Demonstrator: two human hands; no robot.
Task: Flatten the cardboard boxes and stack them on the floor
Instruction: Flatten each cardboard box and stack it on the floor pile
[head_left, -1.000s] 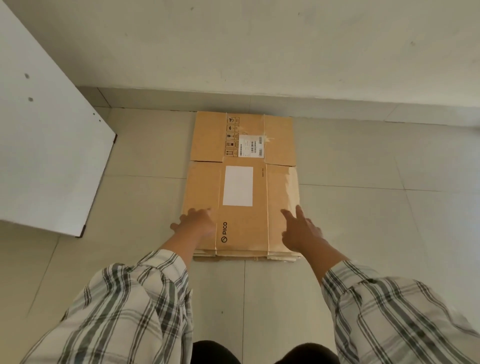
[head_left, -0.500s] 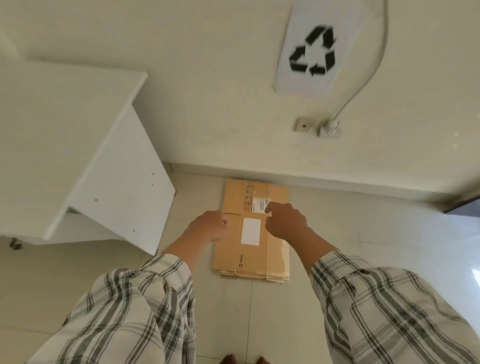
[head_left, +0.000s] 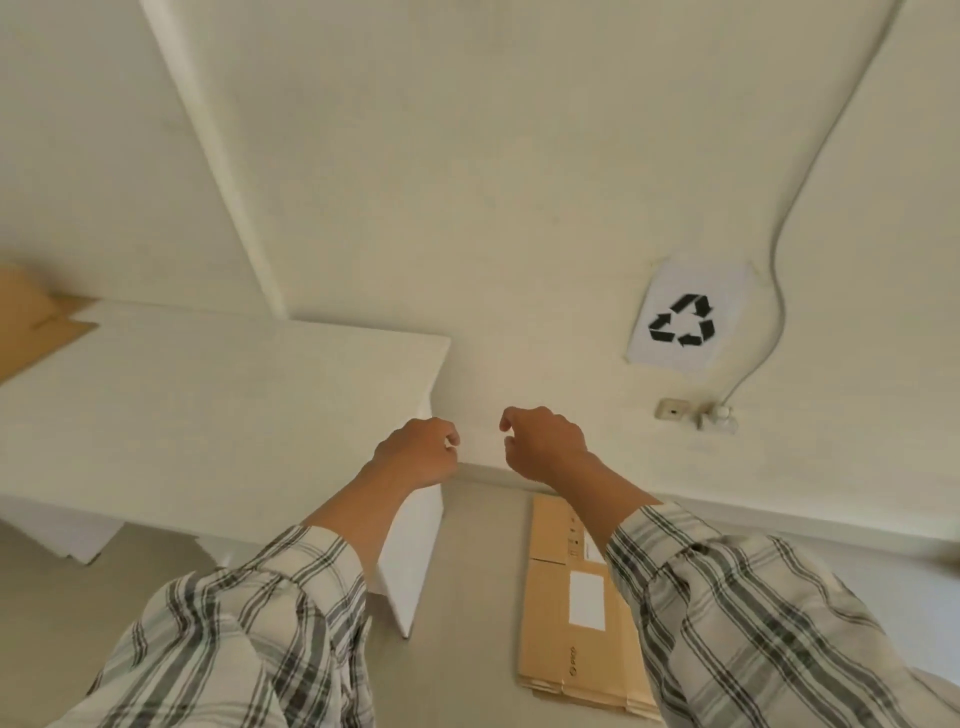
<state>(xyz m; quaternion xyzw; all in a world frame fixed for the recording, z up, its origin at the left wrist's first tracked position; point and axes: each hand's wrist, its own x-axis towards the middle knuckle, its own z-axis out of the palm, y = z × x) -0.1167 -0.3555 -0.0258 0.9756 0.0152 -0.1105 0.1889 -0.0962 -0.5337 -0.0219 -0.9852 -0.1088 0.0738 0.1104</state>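
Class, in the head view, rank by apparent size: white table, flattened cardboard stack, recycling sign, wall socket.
1. white table
2. flattened cardboard stack, partly hidden by the right sleeve
3. recycling sign
4. wall socket

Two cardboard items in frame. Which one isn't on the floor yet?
The plain brown cardboard at the far left edge, resting on the white table. The flattened stack with the white label already lies on the floor by the wall.
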